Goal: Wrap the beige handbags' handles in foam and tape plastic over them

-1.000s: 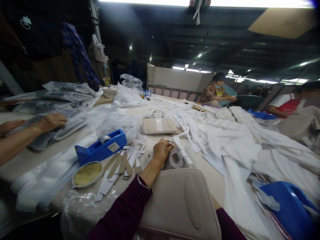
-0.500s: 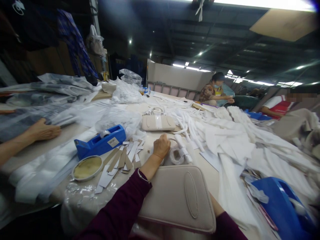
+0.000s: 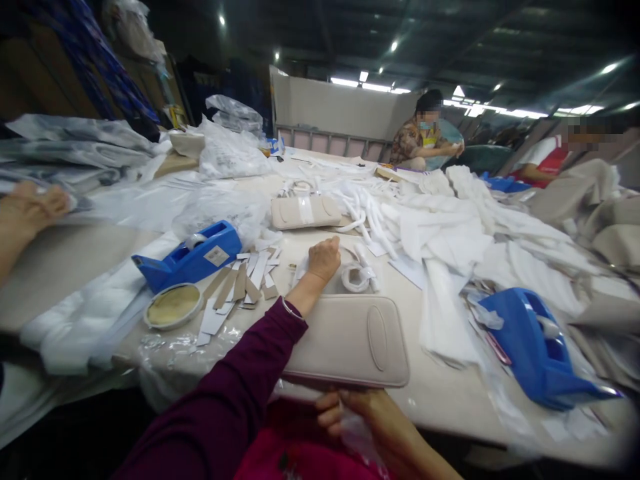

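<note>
A beige handbag (image 3: pixel 345 340) lies flat at the table's front edge, its oval stitched loop facing up. Just beyond its back edge, my left hand (image 3: pixel 325 259) is closed in a fist; what lies inside the fingers is hidden. Beside that fist, a thin beige strap (image 3: pixel 361 252) curves toward a coil wrapped in white padding (image 3: pixel 357 277). Below the bag's front edge, my right hand (image 3: pixel 367 410) is closed on a crumpled piece of clear plastic film (image 3: pixel 356 430). Farther back rests a second beige handbag (image 3: pixel 305 211) with a clear band round its middle.
Left of the bag are a blue tape dispenser (image 3: pixel 193 257), a round tin (image 3: pixel 174 307) and cardboard strips (image 3: pixel 240 287). Another blue dispenser (image 3: pixel 537 347) stands right, near white padding sheets (image 3: pixel 450 227). A co-worker's hand (image 3: pixel 33 210) is at far left; a person (image 3: pixel 423 137) sits behind.
My right hand has come out from behind the bag to below its front edge, with clear film in it. My left fist stays behind the bag. The view has tilted down.
</note>
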A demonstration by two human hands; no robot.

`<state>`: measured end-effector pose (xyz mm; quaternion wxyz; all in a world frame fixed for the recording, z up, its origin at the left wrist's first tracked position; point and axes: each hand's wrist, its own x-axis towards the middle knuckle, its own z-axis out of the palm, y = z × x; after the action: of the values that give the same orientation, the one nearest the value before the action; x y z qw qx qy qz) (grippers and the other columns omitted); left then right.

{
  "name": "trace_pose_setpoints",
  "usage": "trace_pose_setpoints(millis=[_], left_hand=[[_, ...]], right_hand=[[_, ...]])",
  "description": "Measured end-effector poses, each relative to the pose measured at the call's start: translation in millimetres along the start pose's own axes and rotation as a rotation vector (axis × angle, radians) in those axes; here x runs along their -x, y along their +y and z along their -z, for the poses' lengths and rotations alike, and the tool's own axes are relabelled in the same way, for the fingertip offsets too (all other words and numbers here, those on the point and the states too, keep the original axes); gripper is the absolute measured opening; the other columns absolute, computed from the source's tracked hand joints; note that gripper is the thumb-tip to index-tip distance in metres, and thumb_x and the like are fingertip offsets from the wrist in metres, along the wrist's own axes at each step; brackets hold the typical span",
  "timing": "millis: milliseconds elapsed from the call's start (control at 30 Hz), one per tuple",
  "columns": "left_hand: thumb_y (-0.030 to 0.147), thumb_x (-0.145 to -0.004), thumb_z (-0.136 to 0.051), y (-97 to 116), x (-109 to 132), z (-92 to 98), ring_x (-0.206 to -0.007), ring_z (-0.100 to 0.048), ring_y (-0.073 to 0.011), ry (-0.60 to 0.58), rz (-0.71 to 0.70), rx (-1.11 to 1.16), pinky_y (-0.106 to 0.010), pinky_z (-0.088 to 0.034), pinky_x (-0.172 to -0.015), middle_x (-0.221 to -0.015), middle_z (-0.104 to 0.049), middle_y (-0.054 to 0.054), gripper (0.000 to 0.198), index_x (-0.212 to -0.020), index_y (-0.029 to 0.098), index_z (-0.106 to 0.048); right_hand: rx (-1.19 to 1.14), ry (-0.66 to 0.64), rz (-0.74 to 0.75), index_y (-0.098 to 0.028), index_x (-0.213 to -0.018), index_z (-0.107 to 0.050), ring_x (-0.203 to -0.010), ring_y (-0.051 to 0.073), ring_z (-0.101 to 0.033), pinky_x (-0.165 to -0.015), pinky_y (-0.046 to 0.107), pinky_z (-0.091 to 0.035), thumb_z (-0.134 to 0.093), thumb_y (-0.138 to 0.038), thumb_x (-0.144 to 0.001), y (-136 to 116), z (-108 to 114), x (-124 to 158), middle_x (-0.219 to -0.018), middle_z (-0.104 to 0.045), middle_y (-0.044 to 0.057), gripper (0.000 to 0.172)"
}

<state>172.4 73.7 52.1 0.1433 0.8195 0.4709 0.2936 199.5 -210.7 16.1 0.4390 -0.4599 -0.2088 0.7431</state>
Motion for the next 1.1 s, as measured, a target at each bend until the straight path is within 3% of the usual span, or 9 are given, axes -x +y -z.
trace_pose_setpoints(millis=[133, 267, 333, 433, 533, 667, 867, 1000, 1100], left_hand=[[0.001, -0.076, -0.041, 2.7, -2.9, -3.4, -0.100, -0.055, -0.0235, -0.025, -0.100, 0.153, -0.034, -0.040, -0.089, -0.097, -0.060, -0.009, 0.027, -0.091, 0.019, -0.054], [-0.001, -0.061, -0.044, -0.9, -10.0, 2.1, -0.090, -0.052, -0.0181, 0.023, -0.157, 0.392, -0.029, -0.041, -0.084, -0.093, -0.056, -0.004, 0.033, -0.087, 0.019, -0.050], [0.002, -0.057, -0.044, -4.1, -13.5, 4.7, -0.081, -0.051, -0.0154, 0.051, -0.157, 0.535, -0.026, -0.042, -0.076, -0.087, -0.054, -0.002, 0.033, -0.085, 0.018, -0.048], [0.006, -0.056, -0.045, -7.6, -17.4, 6.4, -0.072, -0.049, -0.0121, 0.063, -0.157, 0.756, -0.023, -0.041, -0.068, -0.081, -0.052, 0.000, 0.031, -0.084, 0.019, -0.045], [0.009, -0.056, -0.048, -8.5, -18.5, 8.1, -0.073, -0.050, -0.0109, 0.076, -0.158, 0.946, -0.021, -0.040, -0.069, -0.079, -0.050, 0.001, 0.028, -0.083, 0.018, -0.045], [0.016, -0.059, -0.055, -6.9, -16.5, 15.6, -0.073, -0.050, -0.0095, 0.099, -0.151, 1.126, -0.020, -0.041, -0.069, -0.082, -0.049, 0.001, 0.028, -0.086, 0.018, -0.045], [0.038, -0.073, -0.062, -2.9, -12.2, 27.1, -0.073, -0.054, -0.0105, 0.118, -0.128, 1.231, -0.021, -0.047, -0.068, -0.087, -0.054, 0.000, 0.033, -0.092, 0.020, -0.042], [0.051, -0.092, -0.030, -7.4, -14.5, 25.8, -0.075, -0.056, -0.0107, 0.197, -0.017, 1.171, -0.021, -0.048, -0.070, -0.087, -0.056, -0.003, 0.035, -0.091, 0.019, -0.044], [0.046, -0.094, -0.021, -13.3, -16.1, 21.5, -0.063, -0.056, -0.0122, 0.120, 0.026, 1.032, -0.022, -0.046, -0.061, -0.074, -0.058, -0.003, 0.041, -0.087, 0.017, -0.050]], right_hand=[[-0.028, -0.093, 0.039, -0.011, -0.087, -0.064, -0.074, 0.023, -0.067, -0.072, 0.035, -0.048, -0.068, -0.061, -0.072, 40.9, -23.6, -9.2, -0.081, -0.068, 0.012, 0.052], [0.873, 0.023, 0.055, -0.015, -0.059, -0.062, -0.063, 0.024, -0.061, -0.061, 0.032, -0.042, -0.054, -0.071, -0.076, 52.3, -18.4, -12.1, -0.059, -0.061, 0.008, 0.059], [1.334, 0.063, 0.059, -0.017, -0.051, -0.060, -0.058, 0.025, -0.059, -0.056, 0.032, -0.037, -0.059, -0.064, -0.076, 31.7, -16.0, -5.6, -0.054, -0.059, 0.010, 0.053], [1.674, 0.143, 0.227, -0.020, -0.060, -0.066, -0.057, 0.024, -0.059, -0.052, 0.030, -0.031, -0.058, -0.052, -0.082, -36.5, -22.9, 4.8, -0.058, -0.063, 0.009, 0.040], [1.747, 0.496, 0.610, -0.022, -0.082, -0.069, -0.077, 0.021, -0.060, -0.064, 0.029, -0.036, -0.047, -0.028, -0.093, -120.0, -32.0, -8.5, -0.082, -0.068, 0.007, 0.025], [1.816, 0.763, 0.673, -0.015, -0.083, -0.070, -0.094, 0.025, -0.054, -0.077, 0.031, -0.036, -0.053, -0.005, -0.080, -186.8, -27.5, -68.4, -0.093, -0.065, 0.013, 0.019], [1.647, 0.848, 0.733, -0.012, -0.093, -0.069, -0.093, 0.027, -0.055, -0.074, 0.032, -0.037, -0.072, -0.025, -0.073, -203.4, -18.4, -140.2, -0.096, -0.066, 0.013, 0.024], [1.506, 0.793, 0.812, -0.016, -0.089, -0.069, -0.072, 0.017, -0.059, -0.062, 0.024, -0.038, -0.056, -0.031, -0.085, -202.2, -16.6, -146.8, -0.078, -0.068, 0.003, 0.020], [1.460, 0.760, 0.893, -0.017, -0.094, -0.068, -0.074, 0.017, -0.060, -0.065, 0.025, -0.041, -0.049, -0.031, -0.090, -190.4, -16.7, -134.8, -0.083, -0.069, 0.003, 0.024]])
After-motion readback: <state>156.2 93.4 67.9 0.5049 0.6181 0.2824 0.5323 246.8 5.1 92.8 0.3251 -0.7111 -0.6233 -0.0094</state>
